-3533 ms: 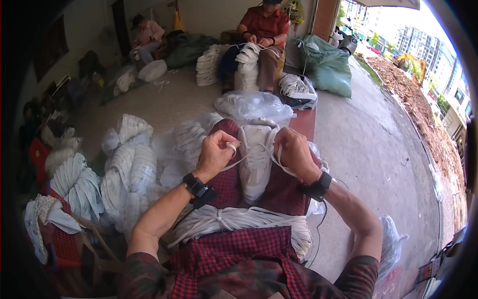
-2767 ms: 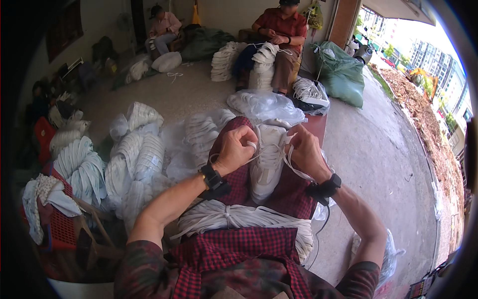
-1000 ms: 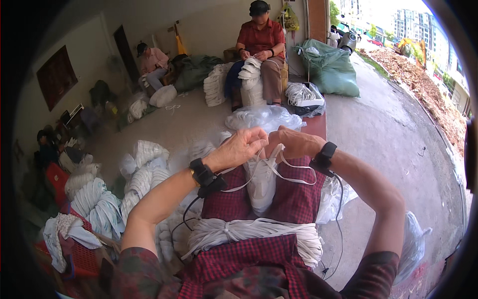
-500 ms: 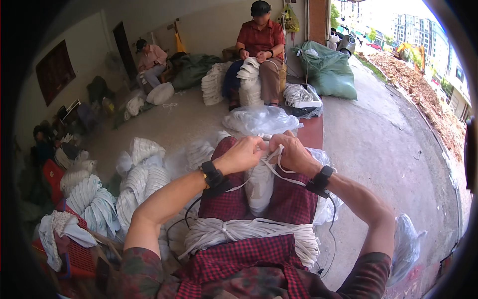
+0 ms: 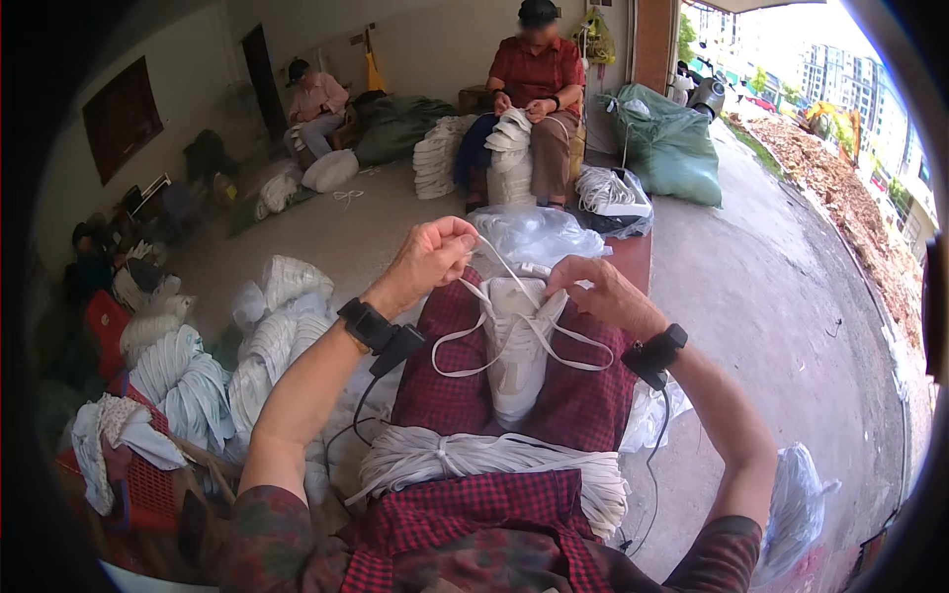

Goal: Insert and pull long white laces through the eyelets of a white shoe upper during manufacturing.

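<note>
A white shoe upper (image 5: 513,364) sits between my knees, its toe pointing toward me. My left hand (image 5: 431,261) is raised at the upper left of it, pinching a white shoelace (image 5: 497,260) that stretches down to the eyelets. Loose loops of lace hang on both sides of the upper. At its upper right edge is my right hand (image 5: 605,295), with bent fingers closed on the rim by the eyelets. Across my lap lies a tied bundle of white laces (image 5: 474,457).
Stacks of white uppers (image 5: 265,351) stand on the floor at left, beside a red plastic chair (image 5: 156,484). Ahead lies a clear plastic bag (image 5: 534,235). A co-worker (image 5: 537,74) sits beyond it, next to a green sack (image 5: 672,148). Cables hang from my wrist devices.
My left hand has moved up and to the left, away from my right hand, drawing the lace out. My right hand has shifted slightly right. The whole view has shifted a little.
</note>
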### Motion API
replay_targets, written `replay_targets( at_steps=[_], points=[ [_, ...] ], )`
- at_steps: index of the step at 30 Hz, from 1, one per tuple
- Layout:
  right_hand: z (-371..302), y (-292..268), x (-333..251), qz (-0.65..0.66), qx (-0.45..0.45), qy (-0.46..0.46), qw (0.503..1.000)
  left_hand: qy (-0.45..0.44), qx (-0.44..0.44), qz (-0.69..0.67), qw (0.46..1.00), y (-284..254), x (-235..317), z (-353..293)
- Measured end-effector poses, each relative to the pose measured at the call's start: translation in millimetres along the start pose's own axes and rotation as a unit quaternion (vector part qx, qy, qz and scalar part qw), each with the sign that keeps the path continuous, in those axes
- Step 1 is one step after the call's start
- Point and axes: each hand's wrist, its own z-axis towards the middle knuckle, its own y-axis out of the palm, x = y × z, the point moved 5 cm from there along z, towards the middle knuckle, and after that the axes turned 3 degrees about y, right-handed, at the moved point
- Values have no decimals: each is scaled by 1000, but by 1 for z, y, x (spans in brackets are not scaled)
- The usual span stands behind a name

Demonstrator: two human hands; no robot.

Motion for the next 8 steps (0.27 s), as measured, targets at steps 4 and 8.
replay_targets(
  at_steps=[4, 8],
  points=[
    [19, 8, -12, -100, 51, 0, 994, 72, -30, -15, 997, 20, 9, -14],
    [41, 8, -44, -168, 121, 6, 978, 119, -40, 61, 990, 41, 24, -18]
  ],
)
